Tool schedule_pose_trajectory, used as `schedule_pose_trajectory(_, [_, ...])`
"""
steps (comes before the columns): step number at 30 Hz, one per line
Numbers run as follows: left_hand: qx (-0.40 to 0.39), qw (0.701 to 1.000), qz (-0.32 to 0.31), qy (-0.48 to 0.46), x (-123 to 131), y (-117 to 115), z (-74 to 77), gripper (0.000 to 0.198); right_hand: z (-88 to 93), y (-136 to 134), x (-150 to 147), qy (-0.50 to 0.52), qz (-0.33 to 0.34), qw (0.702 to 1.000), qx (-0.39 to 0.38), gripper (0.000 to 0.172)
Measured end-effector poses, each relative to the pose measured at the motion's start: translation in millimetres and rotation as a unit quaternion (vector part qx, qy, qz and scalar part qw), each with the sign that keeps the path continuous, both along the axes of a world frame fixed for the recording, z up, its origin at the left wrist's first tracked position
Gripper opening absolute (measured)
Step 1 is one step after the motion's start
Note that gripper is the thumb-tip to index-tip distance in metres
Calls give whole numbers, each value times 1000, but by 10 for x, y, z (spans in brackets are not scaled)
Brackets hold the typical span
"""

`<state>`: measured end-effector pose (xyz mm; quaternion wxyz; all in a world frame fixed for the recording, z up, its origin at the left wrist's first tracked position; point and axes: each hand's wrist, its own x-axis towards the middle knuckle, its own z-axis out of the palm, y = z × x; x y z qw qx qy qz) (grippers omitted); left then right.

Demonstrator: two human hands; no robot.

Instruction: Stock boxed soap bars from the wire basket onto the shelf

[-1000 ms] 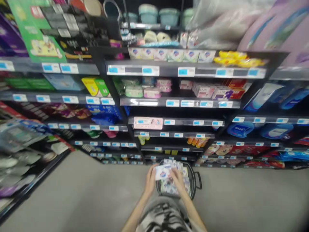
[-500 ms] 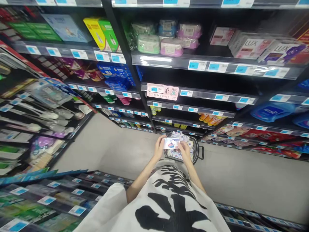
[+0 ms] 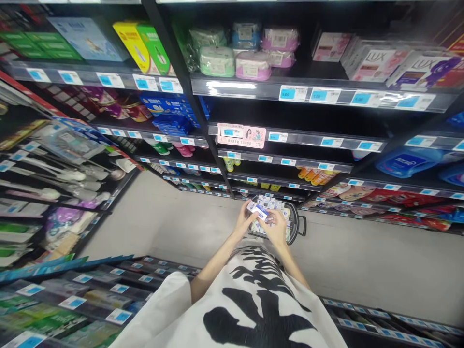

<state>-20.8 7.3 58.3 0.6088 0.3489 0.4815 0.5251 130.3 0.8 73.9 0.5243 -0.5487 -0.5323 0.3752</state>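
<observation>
Between both hands I hold a small white and blue box (image 3: 260, 211), of the size of a bar-soap box, tilted over the basket. My left hand (image 3: 245, 219) is closed on its left end, with the thumb across the front. My right hand (image 3: 276, 226) grips the right end. Below them a dark basket (image 3: 297, 226) stands on the floor, its handle out to the right. Several similar white boxes (image 3: 286, 212) lie in it, partly hidden by my hands.
Ahead rises a shelf rack with price tags; LUX soap boxes (image 3: 377, 65) and plastic-wrapped soaps (image 3: 216, 61) sit on an upper shelf. Blue bottles (image 3: 402, 162) stand at the right. Hanging utensils (image 3: 54, 169) line the left side, and another rack (image 3: 90, 290) is close at the lower left.
The box, earlier held level with its broad face up, is now turned and tilted to show a blue side. My right hand has come in closer to my left.
</observation>
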Motion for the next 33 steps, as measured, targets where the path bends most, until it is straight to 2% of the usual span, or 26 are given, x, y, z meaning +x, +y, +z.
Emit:
schedule_pose_trajectory(3, [-16,999,-1,-40,-26,-6,-1,83,19,-8,7,-36,14,997,63,25])
schedule_pose_trajectory(7, [-7,999,5,-52,-36,-21,-19,81,-17,-7,33,-80,34,990,107,20])
schedule_pose_trajectory(13, [21,998,50,-35,47,-18,-46,85,-79,-13,69,-97,37,986,128,36])
schedule_pose_trajectory(17, [29,998,45,-27,37,25,-35,93,-94,-32,32,-69,19,995,76,38])
schedule_pose_trajectory(22, [33,999,16,-27,-25,68,-23,101,-124,-16,-7,11,-13,1000,19,28])
schedule_pose_trajectory(26, [54,998,7,34,13,35,-52,111,-138,79,32,60,-40,997,-19,26])
schedule_pose_trajectory(30, [108,982,62,141,82,-26,-63,105,-136,156,53,183,15,978,-96,47])
schedule_pose_trajectory(33, [185,945,113,245,91,-42,-22,99,-119,175,23,242,58,961,-122,53])
